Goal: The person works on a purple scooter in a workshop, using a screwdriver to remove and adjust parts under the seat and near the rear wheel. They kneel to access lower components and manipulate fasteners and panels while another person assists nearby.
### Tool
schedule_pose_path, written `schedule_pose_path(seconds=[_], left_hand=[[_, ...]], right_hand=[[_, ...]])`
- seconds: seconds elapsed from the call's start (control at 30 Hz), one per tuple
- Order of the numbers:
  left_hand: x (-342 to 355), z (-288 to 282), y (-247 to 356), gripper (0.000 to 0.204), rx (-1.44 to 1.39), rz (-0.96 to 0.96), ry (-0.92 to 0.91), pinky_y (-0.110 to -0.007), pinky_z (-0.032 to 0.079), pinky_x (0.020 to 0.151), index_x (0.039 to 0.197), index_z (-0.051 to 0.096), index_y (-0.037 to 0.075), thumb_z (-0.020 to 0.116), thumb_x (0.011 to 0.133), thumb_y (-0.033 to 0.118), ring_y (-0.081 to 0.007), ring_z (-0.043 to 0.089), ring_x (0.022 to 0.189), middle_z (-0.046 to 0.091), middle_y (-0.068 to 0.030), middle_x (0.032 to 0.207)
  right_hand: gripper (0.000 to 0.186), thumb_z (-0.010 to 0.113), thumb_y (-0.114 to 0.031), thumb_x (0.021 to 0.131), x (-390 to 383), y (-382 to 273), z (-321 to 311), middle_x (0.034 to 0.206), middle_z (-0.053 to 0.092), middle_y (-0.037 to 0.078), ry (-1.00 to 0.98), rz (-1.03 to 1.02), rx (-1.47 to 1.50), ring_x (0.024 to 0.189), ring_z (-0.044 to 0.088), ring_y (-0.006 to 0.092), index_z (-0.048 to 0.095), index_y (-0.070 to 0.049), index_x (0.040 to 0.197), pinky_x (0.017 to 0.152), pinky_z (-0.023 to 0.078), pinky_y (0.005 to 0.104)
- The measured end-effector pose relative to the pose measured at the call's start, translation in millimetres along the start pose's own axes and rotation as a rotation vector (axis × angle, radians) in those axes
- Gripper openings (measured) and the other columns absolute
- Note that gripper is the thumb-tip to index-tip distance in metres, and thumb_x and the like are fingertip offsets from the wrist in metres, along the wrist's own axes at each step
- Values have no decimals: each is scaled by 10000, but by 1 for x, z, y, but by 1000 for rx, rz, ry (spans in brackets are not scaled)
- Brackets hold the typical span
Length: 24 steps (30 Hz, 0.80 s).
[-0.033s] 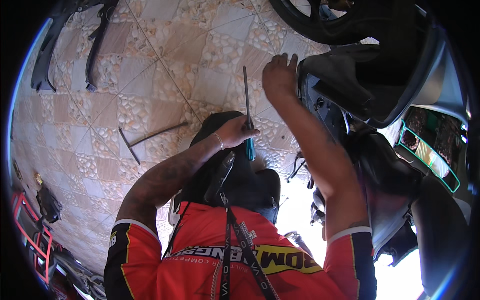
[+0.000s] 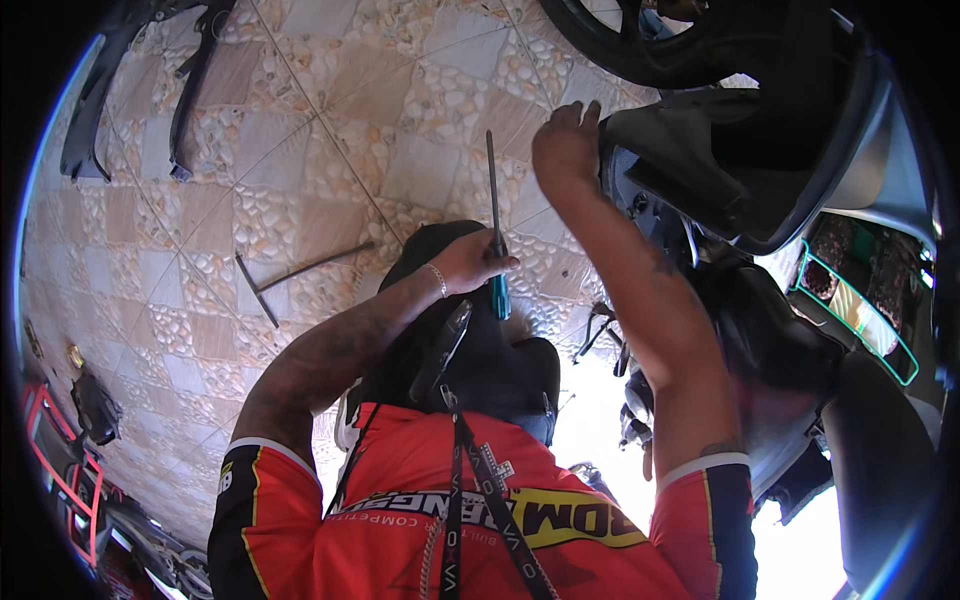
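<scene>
My left hand is closed on a screwdriver with a teal handle, its long dark shaft pointing away from me over the tiled floor. Farther right, my right hand reaches to the near-left edge of a dark scooter body panel. Its fingers look bent, and whatever they grip is hidden behind the hand. The scooter seat lies right of my right forearm.
A T-handle wrench lies on the floor to the left. Two long dark trim pieces rest at the far left. A wheel stands at the top right. A red metal frame is at the left rim.
My right hand has shifted slightly to the right, against the panel edge. The left hand and the screwdriver stay almost still.
</scene>
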<state>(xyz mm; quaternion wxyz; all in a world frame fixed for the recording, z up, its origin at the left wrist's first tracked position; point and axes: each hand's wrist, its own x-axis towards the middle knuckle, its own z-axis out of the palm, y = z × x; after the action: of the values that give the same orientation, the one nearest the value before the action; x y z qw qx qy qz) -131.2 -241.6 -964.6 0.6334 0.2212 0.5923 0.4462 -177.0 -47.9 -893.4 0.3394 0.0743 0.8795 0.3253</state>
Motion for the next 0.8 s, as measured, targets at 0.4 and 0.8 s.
schedule_pose_path(seconds=[0.4,0.8], left_hand=[[5,2,-2,416,-88,-62,30,-356,491,697,1039,617,12,746,911,385,-185,610,727,643,-89,801],[6,-1,-11,335,-99,35,49,-287,455,582,1016,586,33,724,949,331,-94,540,615,574,0,708]], right_hand=[[448,574,-108,953,36,4,42,1448,553,190,-315,-128,-643,1375,480,380,577,-5,1389,1164,258,628],[444,646,-100,875,35,1,50,1306,609,182,-377,-206,-744,1240,511,385,646,-46,1315,1010,395,581]])
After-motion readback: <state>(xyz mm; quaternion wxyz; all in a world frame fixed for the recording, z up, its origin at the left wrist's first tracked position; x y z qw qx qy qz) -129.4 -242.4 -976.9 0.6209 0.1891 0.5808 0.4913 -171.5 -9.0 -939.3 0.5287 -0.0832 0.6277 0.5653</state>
